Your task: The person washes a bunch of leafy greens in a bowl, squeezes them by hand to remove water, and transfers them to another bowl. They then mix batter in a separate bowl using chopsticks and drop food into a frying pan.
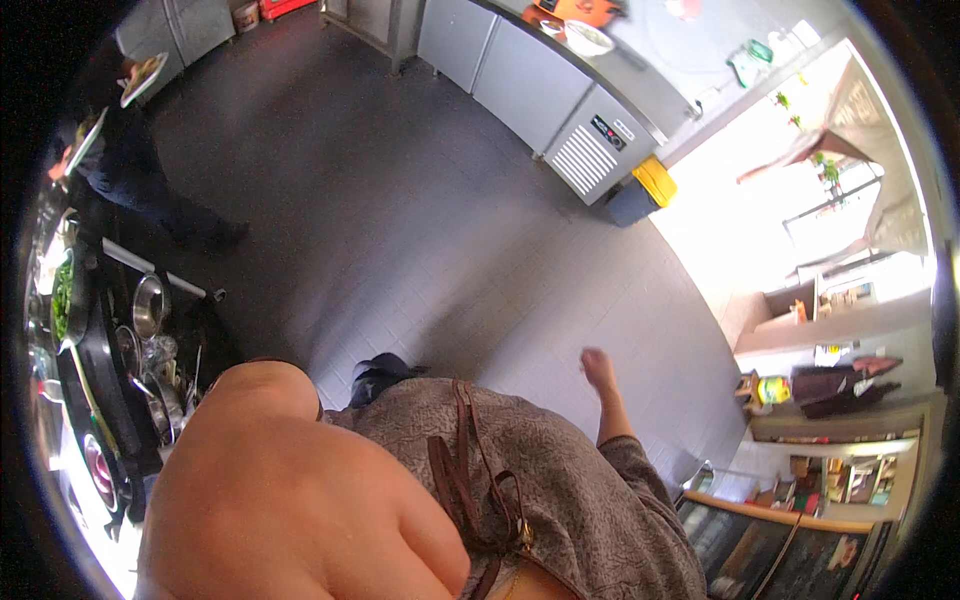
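Note:
My right hand [598,367] hangs over the tiled floor [480,255], slightly blurred, with nothing visible in it and the thumb somewhat apart from the fingers. Close to the camera, bare skin of what looks like my raised left hand [300,495] and arm fills the lower left. Its fingertips lie outside the picture, so a grip cannot be made out. Beneath me is my grey-brown patterned garment [600,517] with a brown tie cord [442,465]. One dark shoe [375,375] shows past the garment.
Far left, a person [142,180] carries two plates of food [144,79]. A worktop holds chopped greens [63,300]; metal bowls [150,304] sit beside it. Steel refrigerated counters [532,94] line the far wall, near a yellow-lidded bin [654,182] and a bright doorway [720,217].

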A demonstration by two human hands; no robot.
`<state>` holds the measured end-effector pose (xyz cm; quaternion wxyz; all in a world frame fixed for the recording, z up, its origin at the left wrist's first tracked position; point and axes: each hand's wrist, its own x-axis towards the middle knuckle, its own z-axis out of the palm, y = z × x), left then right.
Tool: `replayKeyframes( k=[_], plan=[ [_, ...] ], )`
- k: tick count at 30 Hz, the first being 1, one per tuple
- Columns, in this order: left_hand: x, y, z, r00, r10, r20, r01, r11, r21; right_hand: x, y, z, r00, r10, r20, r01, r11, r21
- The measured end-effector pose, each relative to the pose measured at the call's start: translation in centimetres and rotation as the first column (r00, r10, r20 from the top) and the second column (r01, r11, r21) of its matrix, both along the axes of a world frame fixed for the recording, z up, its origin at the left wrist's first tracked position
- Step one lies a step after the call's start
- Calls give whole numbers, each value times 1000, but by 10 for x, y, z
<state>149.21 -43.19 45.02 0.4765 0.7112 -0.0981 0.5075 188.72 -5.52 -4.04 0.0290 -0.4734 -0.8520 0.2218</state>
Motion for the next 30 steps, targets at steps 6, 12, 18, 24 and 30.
replayKeyframes(
  k=[6,12,18,24,30],
  plan=[
    [-120,117,-17,997,77,-6,-77,994,-76,-305,63,108,929,132,-346,-245,919,-307],
    [-256,234,1,999,52,13,-51,995,-80,-365,141,52,997,51,-66,-76,888,-453],
    [-362,353,5,999,31,18,-30,996,-80,-310,194,-3,908,-354,226,412,645,-643],
    [-443,472,-17,998,44,41,-38,989,-141,-348,289,-13,858,-354,372,512,534,-672],
    [-491,573,-25,985,166,49,-154,968,-197,-493,477,-17,952,-178,249,303,654,-693]
  ],
)
